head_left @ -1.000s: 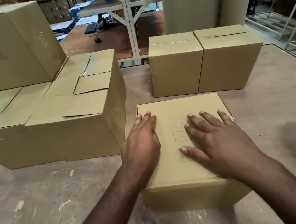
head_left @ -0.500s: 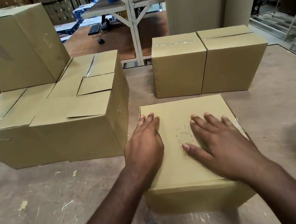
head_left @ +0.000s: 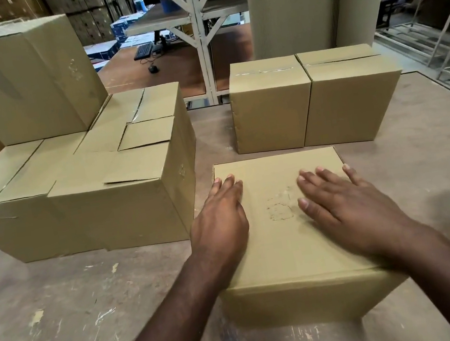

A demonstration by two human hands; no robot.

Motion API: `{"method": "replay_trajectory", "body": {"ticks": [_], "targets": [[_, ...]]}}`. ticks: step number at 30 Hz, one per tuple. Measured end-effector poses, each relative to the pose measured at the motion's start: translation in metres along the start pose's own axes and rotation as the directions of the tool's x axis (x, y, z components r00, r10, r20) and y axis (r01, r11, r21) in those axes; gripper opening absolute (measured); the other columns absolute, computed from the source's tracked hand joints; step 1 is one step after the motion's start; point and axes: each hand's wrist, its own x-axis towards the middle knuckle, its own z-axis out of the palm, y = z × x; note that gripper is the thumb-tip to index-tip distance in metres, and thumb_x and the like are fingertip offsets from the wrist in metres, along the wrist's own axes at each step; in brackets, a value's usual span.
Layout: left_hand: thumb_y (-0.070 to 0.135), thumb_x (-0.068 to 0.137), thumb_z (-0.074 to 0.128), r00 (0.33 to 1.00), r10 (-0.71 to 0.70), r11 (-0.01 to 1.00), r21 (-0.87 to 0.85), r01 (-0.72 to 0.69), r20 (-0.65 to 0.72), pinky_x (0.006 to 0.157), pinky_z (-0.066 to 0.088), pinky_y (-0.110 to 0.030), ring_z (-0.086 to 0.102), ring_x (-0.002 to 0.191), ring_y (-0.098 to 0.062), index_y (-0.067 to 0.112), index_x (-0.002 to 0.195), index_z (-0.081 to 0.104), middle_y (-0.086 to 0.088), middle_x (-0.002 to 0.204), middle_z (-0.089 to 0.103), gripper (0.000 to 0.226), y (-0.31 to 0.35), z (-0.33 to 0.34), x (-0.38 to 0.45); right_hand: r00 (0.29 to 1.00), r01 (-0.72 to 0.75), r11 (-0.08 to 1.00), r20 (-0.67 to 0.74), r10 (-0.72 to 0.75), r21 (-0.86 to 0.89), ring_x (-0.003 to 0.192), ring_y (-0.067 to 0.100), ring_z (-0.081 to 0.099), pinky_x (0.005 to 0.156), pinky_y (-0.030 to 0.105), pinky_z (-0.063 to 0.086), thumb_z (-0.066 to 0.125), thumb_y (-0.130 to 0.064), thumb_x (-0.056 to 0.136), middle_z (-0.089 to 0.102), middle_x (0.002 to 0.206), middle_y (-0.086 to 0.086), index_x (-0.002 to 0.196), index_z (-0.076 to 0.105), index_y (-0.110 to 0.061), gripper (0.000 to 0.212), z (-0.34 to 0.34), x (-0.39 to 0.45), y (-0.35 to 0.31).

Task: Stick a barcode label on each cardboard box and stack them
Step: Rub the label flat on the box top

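A plain cardboard box (head_left: 287, 254) sits on the table right in front of me. My left hand (head_left: 220, 224) lies flat on the left part of its top, fingers straight. My right hand (head_left: 347, 204) lies flat on the right part, fingers spread. Between the hands the top shows a scuffed patch (head_left: 280, 208). No barcode label is visible. Two more shut boxes stand side by side behind it, one on the left (head_left: 269, 107) and one on the right (head_left: 350, 97).
A stack of larger boxes (head_left: 96, 184) fills the left, with another box (head_left: 15, 82) on top at the back. The worn wooden table (head_left: 63, 313) stretches around them. Behind are a white metal frame (head_left: 201, 35), a tall cardboard roll (head_left: 288, 4) and shelving (head_left: 427, 5).
Both hands have slid slightly apart across the box top, the right one toward the right edge, uncovering more of the scuffed patch. The box stays in place.
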Motion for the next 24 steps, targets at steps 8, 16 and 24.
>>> {"method": "replay_trajectory", "body": {"ticks": [8, 16, 24], "targets": [[0.015, 0.104, 0.035, 1.0, 0.005, 1.0, -0.006, -0.005, 0.002, 0.123, 0.029, -0.033, 0.018, 0.153, -0.002, 0.03, 0.151, 0.045, 0.018, 0.163, 0.032, 0.051, -0.002, 0.003, 0.001, 0.974, 0.148, 0.986, -0.183, -0.133, 0.071, 0.148, -0.006, 0.034, 0.117, 0.031, 0.039, 0.022, -0.064, 0.103, 0.045, 0.152, -0.034, 0.144, 0.055, -0.047, 0.056, 0.001, -0.008, -0.009], [0.017, 0.105, 0.034, 1.0, -0.006, 1.0, -0.005, 0.006, 0.001, 0.123, 0.028, -0.034, 0.019, 0.153, -0.002, 0.029, 0.152, 0.045, 0.017, 0.162, 0.033, 0.05, -0.002, 0.002, 0.002, 0.945, 0.117, 0.984, -0.289, -0.152, -0.135, 0.119, 0.024, 0.06, 0.088, 0.041, 0.055, 0.035, -0.04, 0.101, 0.065, 0.136, -0.009, 0.144, 0.057, -0.035, 0.049, 0.007, 0.018, 0.001], [0.017, 0.105, 0.034, 1.0, -0.008, 1.0, -0.009, 0.008, -0.015, 0.121, 0.027, -0.028, 0.018, 0.153, -0.001, 0.03, 0.151, 0.046, 0.018, 0.162, 0.033, 0.049, 0.005, -0.004, -0.002, 0.883, 0.238, 0.97, -0.406, -0.238, -0.05, 0.104, 0.02, 0.062, 0.077, 0.041, 0.054, 0.045, -0.039, 0.102, 0.067, 0.116, -0.013, 0.117, 0.075, -0.028, 0.035, 0.016, 0.012, 0.007]]}}
